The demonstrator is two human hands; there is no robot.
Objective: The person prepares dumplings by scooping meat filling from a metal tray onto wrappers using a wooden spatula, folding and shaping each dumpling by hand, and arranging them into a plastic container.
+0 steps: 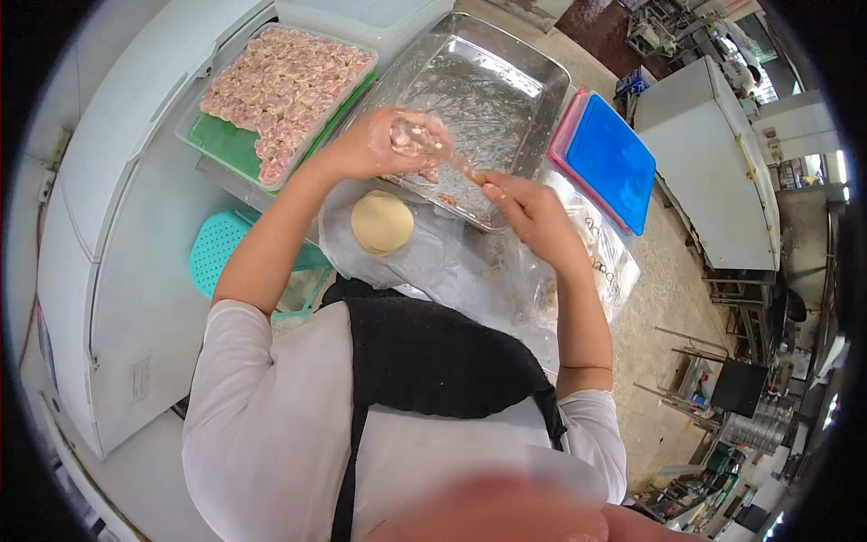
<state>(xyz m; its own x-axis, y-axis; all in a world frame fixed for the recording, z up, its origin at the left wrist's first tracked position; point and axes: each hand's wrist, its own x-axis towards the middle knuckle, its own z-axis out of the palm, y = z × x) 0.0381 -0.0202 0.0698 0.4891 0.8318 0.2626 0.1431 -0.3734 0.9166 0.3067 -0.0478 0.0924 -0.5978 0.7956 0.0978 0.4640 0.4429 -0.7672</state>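
My left hand (384, 144), curled over the near left corner of a metal pan (506, 68), holds a dumpling (414, 137) with pale pink meat filling; its wrapper is mostly hidden by the fingers. My right hand (537, 217) grips the thin handle of a spatula (468, 172), whose tip reaches the filling in my left hand. Meat smears and a little filling (432, 170) lie in the pan. Just below my left hand, a stack of round dough wrappers (382, 222) rests on clear plastic.
At the left stands a plastic tray (363, 90) of closely packed open-topped dumplings (280, 81). A blue lid (614, 158) lies right of the pan, beside plastic bags (596, 244). A turquoise stool (217, 253) and a white freezer (135, 271) are at the left.
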